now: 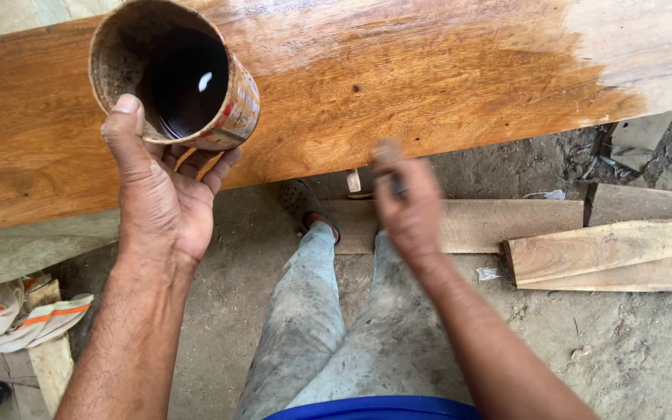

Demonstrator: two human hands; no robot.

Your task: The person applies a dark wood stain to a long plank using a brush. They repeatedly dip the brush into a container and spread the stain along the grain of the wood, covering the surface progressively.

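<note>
Dark varnish is sitting in the tilted tin (176,74) my left hand (166,194) is gripping over the wet plank (398,78), so it risks spilling, while my blurred right hand (407,206) is pinching something I cannot identify.

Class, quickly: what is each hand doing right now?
Left hand: closed around a tin can of dark liquid, held over the wooden plank.
Right hand: blurred, closed on something small and dark; what it is cannot be told.
</note>
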